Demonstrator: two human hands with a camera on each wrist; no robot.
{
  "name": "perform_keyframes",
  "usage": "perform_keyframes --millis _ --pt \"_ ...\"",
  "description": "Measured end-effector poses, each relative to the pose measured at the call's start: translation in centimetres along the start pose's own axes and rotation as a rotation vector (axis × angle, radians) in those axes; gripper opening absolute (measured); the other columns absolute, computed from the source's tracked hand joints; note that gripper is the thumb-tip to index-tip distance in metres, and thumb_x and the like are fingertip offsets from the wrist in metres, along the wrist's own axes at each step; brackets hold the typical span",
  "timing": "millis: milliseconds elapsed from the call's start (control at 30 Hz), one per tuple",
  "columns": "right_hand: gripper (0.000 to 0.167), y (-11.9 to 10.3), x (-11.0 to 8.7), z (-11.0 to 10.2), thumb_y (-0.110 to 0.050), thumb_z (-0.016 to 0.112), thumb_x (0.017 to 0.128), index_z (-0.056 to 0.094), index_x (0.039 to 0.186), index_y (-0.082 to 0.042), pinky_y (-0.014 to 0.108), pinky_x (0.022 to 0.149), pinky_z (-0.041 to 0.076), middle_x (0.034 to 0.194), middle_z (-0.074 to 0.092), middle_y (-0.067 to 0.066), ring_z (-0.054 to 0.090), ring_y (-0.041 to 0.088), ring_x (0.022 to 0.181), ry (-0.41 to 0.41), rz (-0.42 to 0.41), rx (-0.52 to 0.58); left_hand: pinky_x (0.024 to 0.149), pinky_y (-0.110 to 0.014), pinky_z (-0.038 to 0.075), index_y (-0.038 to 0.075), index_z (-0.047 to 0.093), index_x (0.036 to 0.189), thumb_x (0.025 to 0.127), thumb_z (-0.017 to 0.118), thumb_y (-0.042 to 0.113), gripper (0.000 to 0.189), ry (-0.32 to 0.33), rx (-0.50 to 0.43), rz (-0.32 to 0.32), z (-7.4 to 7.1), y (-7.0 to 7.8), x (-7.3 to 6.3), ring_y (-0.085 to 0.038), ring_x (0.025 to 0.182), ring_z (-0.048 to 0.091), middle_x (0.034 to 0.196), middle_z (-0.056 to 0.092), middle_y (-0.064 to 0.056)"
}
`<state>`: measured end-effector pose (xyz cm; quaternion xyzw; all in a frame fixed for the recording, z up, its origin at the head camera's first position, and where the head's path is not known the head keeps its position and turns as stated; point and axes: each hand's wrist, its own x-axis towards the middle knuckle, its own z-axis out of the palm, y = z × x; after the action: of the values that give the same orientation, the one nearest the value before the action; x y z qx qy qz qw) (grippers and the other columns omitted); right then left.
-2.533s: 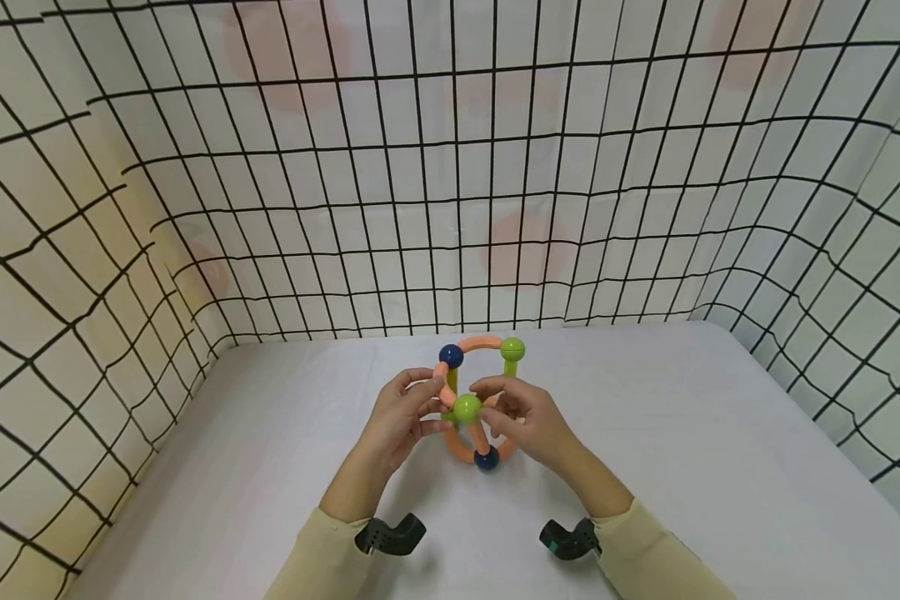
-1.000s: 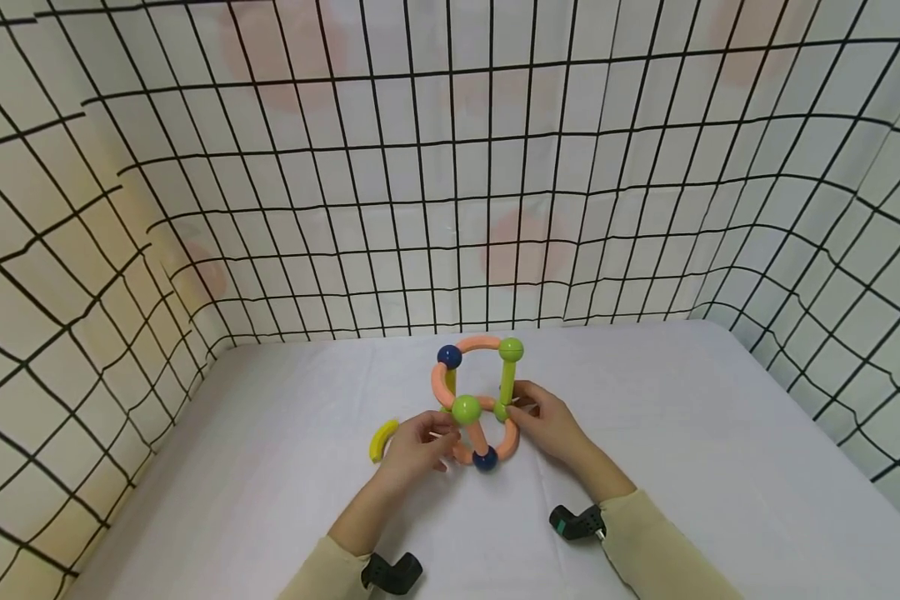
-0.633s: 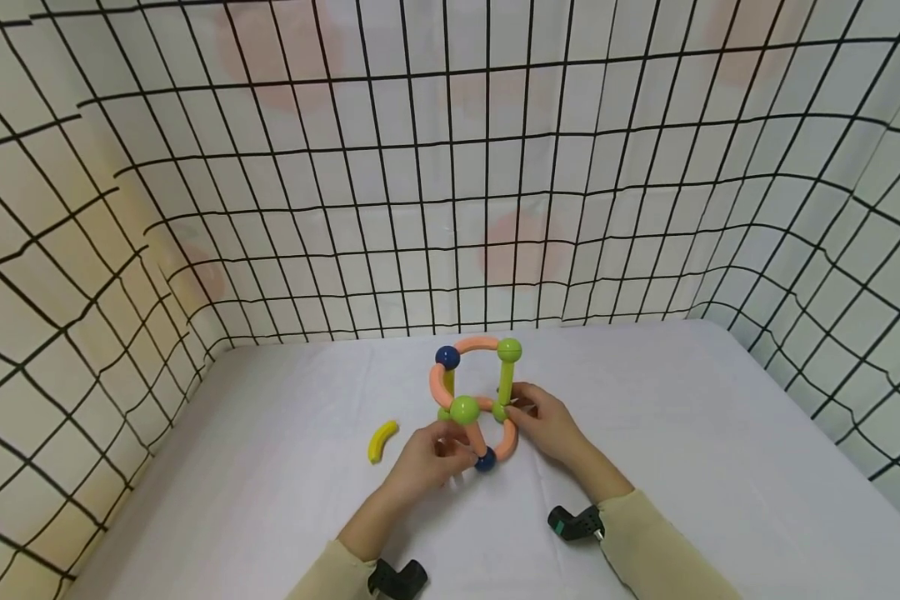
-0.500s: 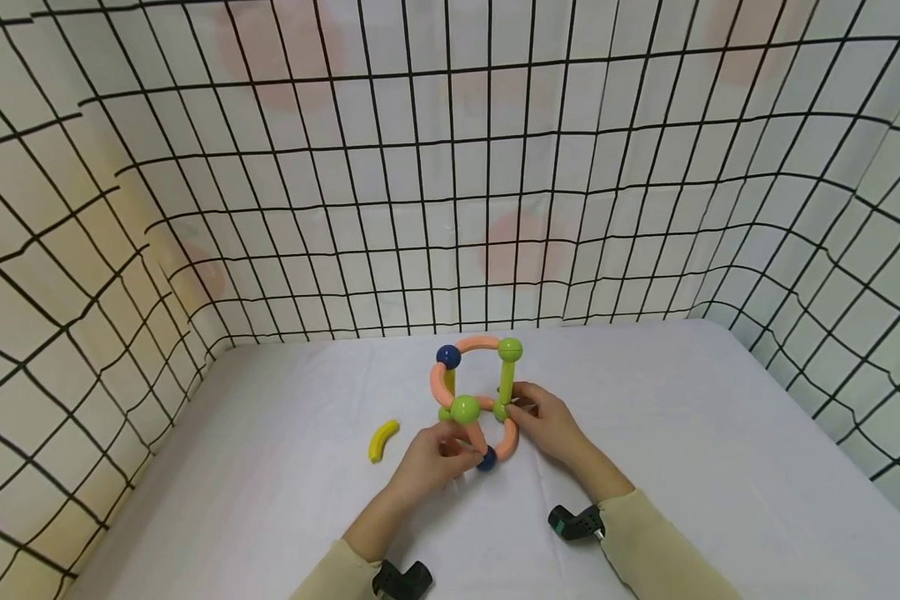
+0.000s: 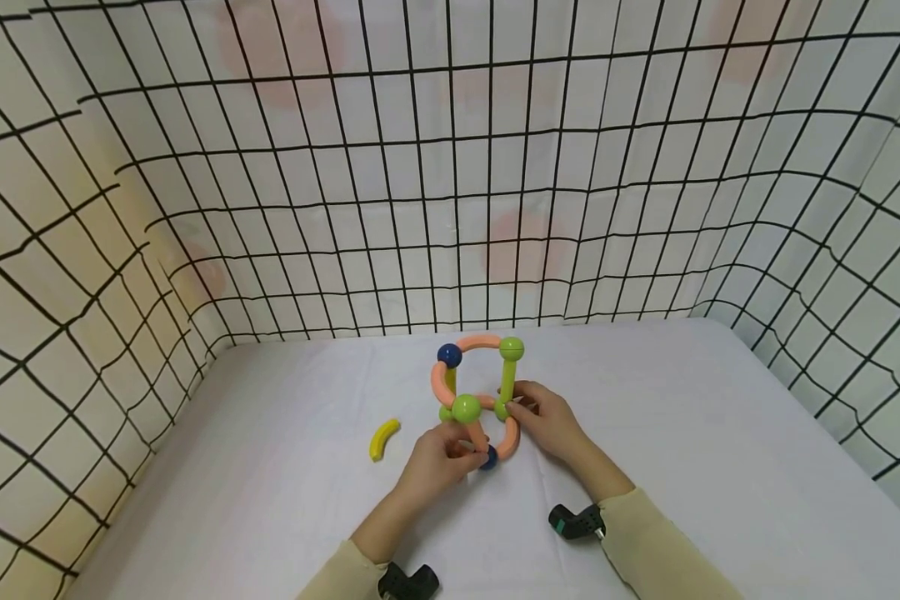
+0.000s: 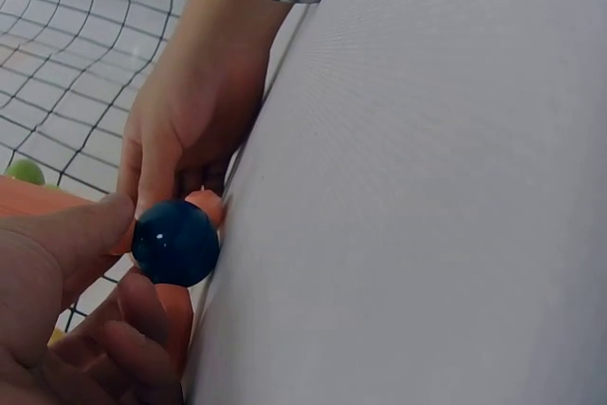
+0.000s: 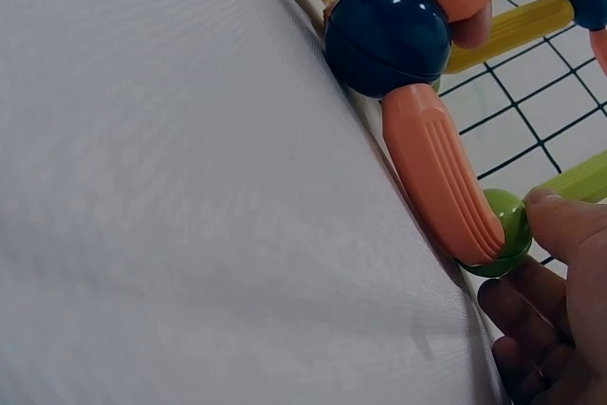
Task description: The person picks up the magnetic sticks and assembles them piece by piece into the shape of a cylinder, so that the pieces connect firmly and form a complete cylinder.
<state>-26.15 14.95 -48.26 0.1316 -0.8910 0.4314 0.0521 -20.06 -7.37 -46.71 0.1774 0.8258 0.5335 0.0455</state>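
A cube-like frame of magnetic sticks and balls stands on the white table, its orange sticks curved and its green stick upright. Its top carries a blue ball and green balls, one of them the near green ball. My left hand pinches the near orange stick low down, thumb beside the lower blue ball. At the lower right corner, my right hand pinches a green ball, where an orange curved stick meets the green stick. The left fingers partly hide the frame's near left base.
A loose yellow curved stick lies on the table left of the frame. Black grid-patterned white walls enclose the back and sides. Black wrist cameras sit at both cuffs.
My left hand has moved down from the upper orange stick to the near base, and the yellow stick now shows at left. My right hand has shifted from the near green ball to the lower right one.
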Motion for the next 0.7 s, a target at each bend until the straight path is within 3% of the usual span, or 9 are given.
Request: perform_keyframes --millis 300,500,700 --pt "0.028 0.0 0.0 -0.1 -0.021 0.066 0.096 0.066 0.122 -0.011 0.027 0.072 0.048 0.107 0.069 0.007 0.059 0.011 0.080 0.018 -0.031 -0.021 0.049 -0.019 0.046 0.013 0.069 0.104 0.090 0.075 0.015 0.015 0.002 0.026 -0.004 -0.4 0.0 -0.3 -0.003 0.056 0.056 0.105 0.067 -0.006" --pt "0.027 -0.2 -0.1 -0.2 -0.021 0.067 0.096 0.066 0.121 -0.011 0.029 0.072 0.049 0.103 0.070 0.007 0.061 0.012 0.080 0.028 -0.043 -0.049 0.052 -0.020 0.048 0.014 0.071 0.102 0.091 0.073 0.015 0.011 0.017 0.045 -0.006 -0.9 -0.1 -0.3 -0.005 0.058 0.058 0.099 0.065 -0.004" --pt "0.028 0.0 -0.2 -0.2 -0.021 0.067 0.095 0.066 0.120 -0.009 0.029 0.071 0.049 0.100 0.070 0.007 0.061 0.012 0.079 0.036 -0.065 -0.071 0.053 -0.021 0.048 0.014 0.068 0.104 0.092 0.072 0.017 0.013 0.033 0.062 -0.056 -1.4 -0.4 -0.1 -0.008 0.062 0.058 0.094 0.065 -0.002"
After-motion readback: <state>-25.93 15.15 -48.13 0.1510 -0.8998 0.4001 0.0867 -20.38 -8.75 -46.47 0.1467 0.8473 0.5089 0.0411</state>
